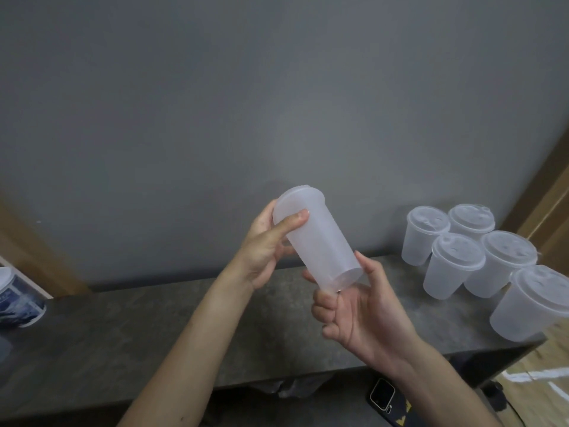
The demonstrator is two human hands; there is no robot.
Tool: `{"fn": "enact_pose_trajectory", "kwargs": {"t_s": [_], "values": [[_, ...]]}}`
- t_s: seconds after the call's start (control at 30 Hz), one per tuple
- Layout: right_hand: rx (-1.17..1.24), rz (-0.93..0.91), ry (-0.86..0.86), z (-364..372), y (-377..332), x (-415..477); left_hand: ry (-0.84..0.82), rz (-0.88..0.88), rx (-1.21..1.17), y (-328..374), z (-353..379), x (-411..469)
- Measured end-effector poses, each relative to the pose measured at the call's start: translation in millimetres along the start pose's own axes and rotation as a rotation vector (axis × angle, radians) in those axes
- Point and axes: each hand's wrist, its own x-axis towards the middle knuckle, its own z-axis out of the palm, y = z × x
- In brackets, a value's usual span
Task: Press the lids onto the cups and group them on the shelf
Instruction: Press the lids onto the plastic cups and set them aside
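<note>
A translucent plastic cup (320,241) with a lid (297,195) on its top is held tilted in the air above the dark stone shelf (154,328). My left hand (264,248) grips the lid end, thumb across the cup's wall near the rim. My right hand (354,306) holds the cup's base, fingers curled under it and thumb up along its side. Several lidded translucent cups (455,260) stand grouped at the shelf's right end.
A blue-patterned cup with a white lid (18,298) stands at the shelf's far left. A grey wall rises behind the shelf. Below the shelf's front edge lies a smartwatch (381,394) on a dark object. Wood flooring shows at the right.
</note>
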Motion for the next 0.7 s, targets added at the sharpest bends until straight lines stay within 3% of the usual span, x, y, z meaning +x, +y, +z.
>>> {"fn": "enact_pose_trajectory", "kwargs": {"t_s": [0.17, 0.27, 0.43, 0.6, 0.7], "values": [[-0.446, -0.164, 0.243, -5.3, 10.2, 8.6, 0.043, 0.115, 0.229, 3.7, 0.5, -1.4], [-0.41, -0.165, 0.254, -7.8, 10.7, 8.6, 0.056, 0.126, 0.267, 3.8, 2.1, -2.7], [-0.419, -0.006, 0.085, 2.0, 4.8, -1.3, 0.077, -0.117, 0.11, -3.8, 4.5, -1.4], [-0.43, 0.093, 0.096, 13.4, -8.1, -2.7, 0.12, -0.219, 0.041, -18.6, 10.5, -1.2], [-0.29, 0.078, 0.071, 12.8, -9.6, -3.8, 0.019, -0.25, -0.055, -16.5, 8.5, -1.2]]}}
